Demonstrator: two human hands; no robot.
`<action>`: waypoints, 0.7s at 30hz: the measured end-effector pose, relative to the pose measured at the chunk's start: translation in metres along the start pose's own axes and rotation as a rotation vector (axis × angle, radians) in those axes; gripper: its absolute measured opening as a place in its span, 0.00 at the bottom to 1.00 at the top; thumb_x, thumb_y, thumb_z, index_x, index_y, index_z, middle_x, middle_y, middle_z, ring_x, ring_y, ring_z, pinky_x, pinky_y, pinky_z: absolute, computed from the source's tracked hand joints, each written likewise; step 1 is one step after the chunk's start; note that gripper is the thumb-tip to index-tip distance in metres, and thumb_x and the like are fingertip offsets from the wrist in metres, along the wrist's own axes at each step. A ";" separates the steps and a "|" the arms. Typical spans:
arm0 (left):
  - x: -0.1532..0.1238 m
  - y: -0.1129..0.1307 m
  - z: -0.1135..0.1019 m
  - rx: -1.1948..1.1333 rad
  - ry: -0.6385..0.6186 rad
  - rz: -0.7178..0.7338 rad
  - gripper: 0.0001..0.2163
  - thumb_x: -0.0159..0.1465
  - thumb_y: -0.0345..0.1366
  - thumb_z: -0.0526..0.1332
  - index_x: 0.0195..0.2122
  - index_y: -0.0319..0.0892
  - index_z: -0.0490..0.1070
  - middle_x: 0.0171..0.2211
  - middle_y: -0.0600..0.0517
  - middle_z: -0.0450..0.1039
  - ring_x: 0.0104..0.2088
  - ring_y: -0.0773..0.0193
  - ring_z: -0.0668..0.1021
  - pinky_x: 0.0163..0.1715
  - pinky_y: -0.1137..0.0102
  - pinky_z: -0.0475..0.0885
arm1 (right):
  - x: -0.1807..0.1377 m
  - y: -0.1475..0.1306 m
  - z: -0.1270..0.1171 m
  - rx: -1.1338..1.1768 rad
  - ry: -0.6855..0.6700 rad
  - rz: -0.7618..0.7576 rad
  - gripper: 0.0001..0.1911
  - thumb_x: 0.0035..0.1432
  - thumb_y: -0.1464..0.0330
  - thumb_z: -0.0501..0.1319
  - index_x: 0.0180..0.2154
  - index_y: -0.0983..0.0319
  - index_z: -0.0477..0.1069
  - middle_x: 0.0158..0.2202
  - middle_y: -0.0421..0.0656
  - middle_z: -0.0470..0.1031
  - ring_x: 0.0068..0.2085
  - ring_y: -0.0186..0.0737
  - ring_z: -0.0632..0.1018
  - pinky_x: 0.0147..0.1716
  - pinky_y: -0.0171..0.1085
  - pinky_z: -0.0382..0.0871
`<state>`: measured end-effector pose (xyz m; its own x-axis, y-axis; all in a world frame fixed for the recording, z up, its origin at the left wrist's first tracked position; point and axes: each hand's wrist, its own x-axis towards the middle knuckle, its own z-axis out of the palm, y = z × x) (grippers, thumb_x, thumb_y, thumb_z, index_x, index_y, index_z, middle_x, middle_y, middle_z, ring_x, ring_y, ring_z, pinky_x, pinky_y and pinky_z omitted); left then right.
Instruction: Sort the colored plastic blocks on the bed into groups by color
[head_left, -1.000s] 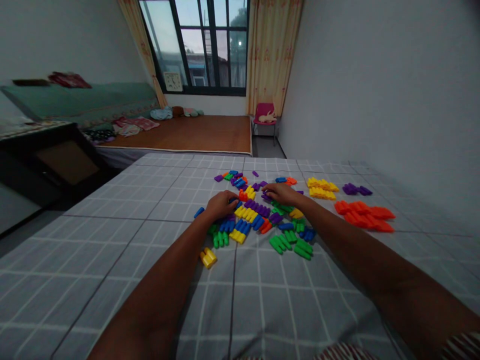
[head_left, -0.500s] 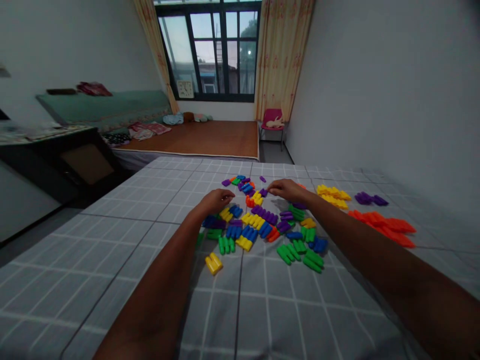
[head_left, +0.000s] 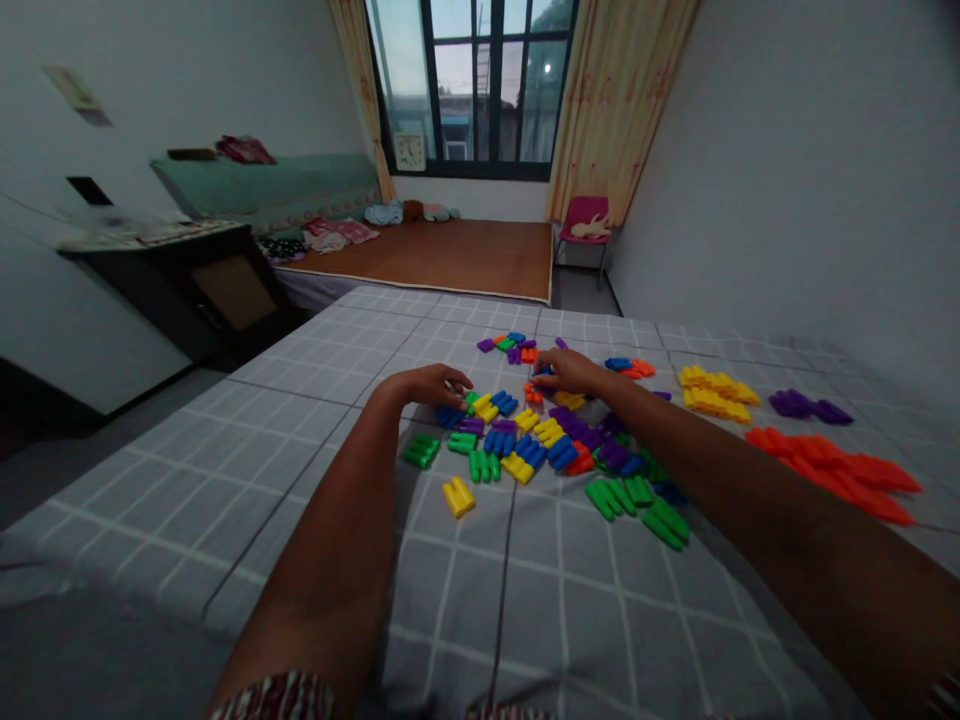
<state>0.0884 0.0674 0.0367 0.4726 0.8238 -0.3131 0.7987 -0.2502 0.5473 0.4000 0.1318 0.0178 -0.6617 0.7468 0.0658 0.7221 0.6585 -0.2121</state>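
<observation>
A heap of mixed plastic blocks (head_left: 540,440) in yellow, blue, green, purple and orange lies on a grey checked bed sheet (head_left: 300,420). My left hand (head_left: 431,383) hovers over the heap's left edge, fingers bent and slightly apart, nothing seen in it. My right hand (head_left: 564,369) rests at the far side of the heap, fingers closed on a blue block (head_left: 541,371). A lone yellow block (head_left: 457,496) lies nearest me. A green block (head_left: 420,451) sits just left of the heap.
Sorted rows lie to the right: yellow blocks (head_left: 716,390), purple blocks (head_left: 802,406) and orange blocks (head_left: 832,458). Beyond the bed are a wooden platform (head_left: 442,255), a pink chair (head_left: 585,225), a dark cabinet (head_left: 210,290) and a window with curtains.
The camera has swung left, so everything sits further right. My left hand moved off the blocks toward the heap's left edge. My right hand moved slightly left onto a blue block.
</observation>
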 end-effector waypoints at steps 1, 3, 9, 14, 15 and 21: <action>0.003 0.002 0.003 0.017 0.003 0.010 0.27 0.52 0.41 0.66 0.54 0.41 0.71 0.48 0.48 0.77 0.41 0.60 0.79 0.37 0.75 0.71 | -0.009 0.002 -0.004 -0.004 -0.013 0.026 0.13 0.58 0.61 0.60 0.40 0.62 0.74 0.39 0.47 0.78 0.38 0.41 0.76 0.35 0.35 0.64; 0.012 0.009 0.010 0.055 0.052 0.029 0.25 0.53 0.38 0.65 0.53 0.40 0.72 0.46 0.48 0.78 0.40 0.60 0.79 0.36 0.75 0.71 | -0.028 0.005 -0.014 0.006 0.001 0.088 0.12 0.60 0.61 0.58 0.38 0.62 0.74 0.36 0.46 0.78 0.36 0.40 0.75 0.33 0.35 0.63; 0.028 0.036 0.022 0.101 0.237 0.124 0.17 0.58 0.34 0.59 0.48 0.39 0.74 0.44 0.47 0.79 0.42 0.60 0.79 0.41 0.73 0.72 | -0.092 0.015 -0.028 0.622 0.088 0.358 0.18 0.64 0.56 0.51 0.31 0.62 0.68 0.27 0.44 0.76 0.27 0.36 0.75 0.27 0.34 0.68; 0.027 0.069 0.027 0.044 0.336 0.276 0.16 0.61 0.39 0.56 0.47 0.39 0.75 0.45 0.46 0.78 0.43 0.59 0.79 0.44 0.68 0.73 | -0.136 0.011 -0.026 1.237 0.006 0.419 0.18 0.59 0.53 0.59 0.36 0.62 0.70 0.36 0.47 0.78 0.34 0.39 0.79 0.30 0.35 0.75; 0.029 0.075 0.030 0.017 0.328 0.311 0.17 0.61 0.40 0.56 0.47 0.38 0.75 0.45 0.45 0.78 0.43 0.58 0.79 0.44 0.67 0.74 | -0.143 0.009 -0.027 1.294 -0.007 0.405 0.17 0.59 0.54 0.60 0.37 0.62 0.70 0.39 0.47 0.78 0.36 0.39 0.79 0.31 0.35 0.76; 0.044 0.100 0.050 0.035 0.210 0.368 0.17 0.61 0.41 0.56 0.45 0.39 0.76 0.43 0.46 0.79 0.43 0.57 0.79 0.46 0.65 0.73 | -0.168 0.009 -0.040 1.284 0.133 0.379 0.17 0.59 0.54 0.59 0.38 0.62 0.69 0.36 0.45 0.77 0.34 0.37 0.79 0.32 0.34 0.76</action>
<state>0.2077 0.0534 0.0385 0.6450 0.7614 0.0653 0.6050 -0.5610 0.5651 0.5259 0.0158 0.0442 -0.3878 0.9136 -0.1221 0.1080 -0.0865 -0.9904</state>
